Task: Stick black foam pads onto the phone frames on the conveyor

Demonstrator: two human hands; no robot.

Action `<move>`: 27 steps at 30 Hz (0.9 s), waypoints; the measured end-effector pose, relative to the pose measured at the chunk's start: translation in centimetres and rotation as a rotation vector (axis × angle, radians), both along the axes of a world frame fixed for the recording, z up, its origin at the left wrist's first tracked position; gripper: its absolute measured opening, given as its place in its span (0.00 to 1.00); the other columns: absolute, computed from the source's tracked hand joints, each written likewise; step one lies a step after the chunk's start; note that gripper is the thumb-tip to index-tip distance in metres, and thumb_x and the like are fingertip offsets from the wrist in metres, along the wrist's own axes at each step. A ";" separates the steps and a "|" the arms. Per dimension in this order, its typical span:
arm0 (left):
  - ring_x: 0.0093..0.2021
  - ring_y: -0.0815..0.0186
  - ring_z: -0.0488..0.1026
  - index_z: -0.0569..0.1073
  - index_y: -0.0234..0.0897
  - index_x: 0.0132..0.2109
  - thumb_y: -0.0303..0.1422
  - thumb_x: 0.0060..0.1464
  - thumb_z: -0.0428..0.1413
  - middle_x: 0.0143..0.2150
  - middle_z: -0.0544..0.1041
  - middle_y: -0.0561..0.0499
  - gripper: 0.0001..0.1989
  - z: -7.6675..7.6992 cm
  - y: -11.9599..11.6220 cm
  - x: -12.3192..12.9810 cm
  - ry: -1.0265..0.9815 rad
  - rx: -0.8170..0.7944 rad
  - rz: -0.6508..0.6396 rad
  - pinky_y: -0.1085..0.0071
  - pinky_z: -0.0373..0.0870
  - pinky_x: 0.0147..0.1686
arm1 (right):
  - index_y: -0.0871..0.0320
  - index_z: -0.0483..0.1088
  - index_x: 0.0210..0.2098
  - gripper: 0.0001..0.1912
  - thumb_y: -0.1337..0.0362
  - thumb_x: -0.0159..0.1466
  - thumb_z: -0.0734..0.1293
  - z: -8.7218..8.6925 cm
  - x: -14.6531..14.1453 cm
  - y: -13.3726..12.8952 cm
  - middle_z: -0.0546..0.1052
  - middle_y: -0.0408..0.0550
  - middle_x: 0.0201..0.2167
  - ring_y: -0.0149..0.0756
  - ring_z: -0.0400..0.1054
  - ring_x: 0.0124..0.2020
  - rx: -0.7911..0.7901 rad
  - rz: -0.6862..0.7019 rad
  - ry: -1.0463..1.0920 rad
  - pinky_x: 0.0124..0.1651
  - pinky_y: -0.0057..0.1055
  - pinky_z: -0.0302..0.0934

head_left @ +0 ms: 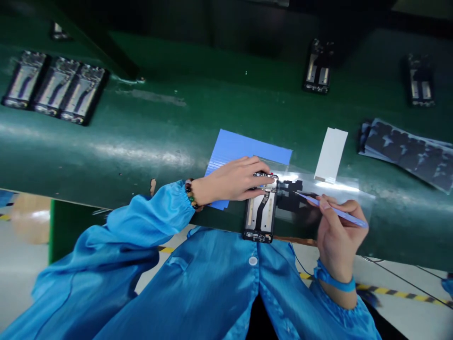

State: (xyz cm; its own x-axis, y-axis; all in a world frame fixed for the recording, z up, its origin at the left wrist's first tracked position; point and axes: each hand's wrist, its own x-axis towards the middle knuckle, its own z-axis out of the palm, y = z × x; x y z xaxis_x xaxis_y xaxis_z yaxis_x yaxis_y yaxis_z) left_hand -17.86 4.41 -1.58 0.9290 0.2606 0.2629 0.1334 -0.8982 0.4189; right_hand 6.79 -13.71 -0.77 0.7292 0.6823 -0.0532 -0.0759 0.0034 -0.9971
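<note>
My left hand (238, 180) lies over the upper end of an opened phone (260, 215), its bent fingers holding the phone near the bench's front edge. The phone's inner parts and a dark flex cable face up. In my right hand (340, 231) is a pair of blue tweezers (348, 217), pinched between thumb and fingers. Their tip points left, at a black cut-out sticker (290, 196) on a clear plastic sheet (364, 200). Whether the tip touches the sticker I cannot tell. Part of a blue sheet (244, 146) shows behind my left hand.
White strips (331, 156) lie right of the blue sheet. Farther right is a stack of dark sticker sheets (410, 151). Opened phones stand at the back right (318, 68) and in a row at the left (76, 92). A dark post (102, 47) rises from the green bench (159, 127).
</note>
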 end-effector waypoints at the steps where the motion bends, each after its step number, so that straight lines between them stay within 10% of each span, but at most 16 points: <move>1: 0.60 0.52 0.78 0.79 0.39 0.66 0.39 0.77 0.59 0.62 0.81 0.39 0.17 -0.2 0.1 -0.1 -0.031 -0.017 -0.004 0.54 0.78 0.59 | 0.54 0.70 0.31 0.22 0.62 0.57 0.87 0.0 -0.1 0.0 0.80 0.38 0.30 0.35 0.83 0.41 0.002 -0.009 -0.003 0.61 0.41 0.78; 13: 0.59 0.52 0.77 0.76 0.39 0.66 0.38 0.79 0.56 0.62 0.79 0.38 0.16 0.3 -0.7 -0.1 0.042 0.129 0.019 0.56 0.79 0.55 | 0.53 0.70 0.31 0.20 0.64 0.60 0.85 0.1 -1.0 -0.4 0.81 0.38 0.30 0.35 0.83 0.42 0.008 -0.023 -0.051 0.67 0.44 0.76; 27: 0.61 0.53 0.77 0.73 0.39 0.73 0.39 0.77 0.58 0.63 0.84 0.41 0.23 0.5 -0.5 -1.6 0.029 -0.065 0.111 0.56 0.71 0.58 | 0.52 0.68 0.32 0.18 0.65 0.65 0.82 -0.1 -4.4 1.5 0.77 0.37 0.30 0.38 0.83 0.44 -0.011 0.134 -0.086 0.65 0.48 0.75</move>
State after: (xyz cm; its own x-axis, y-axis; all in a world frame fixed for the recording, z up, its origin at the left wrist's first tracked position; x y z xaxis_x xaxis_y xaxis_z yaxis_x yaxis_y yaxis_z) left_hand -19.43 3.93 -1.04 0.9006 0.3777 0.2152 0.2434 -0.8482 0.4704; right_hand 2.42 -12.24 -0.86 0.6340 0.7733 -0.0023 0.0104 -0.0116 -0.9999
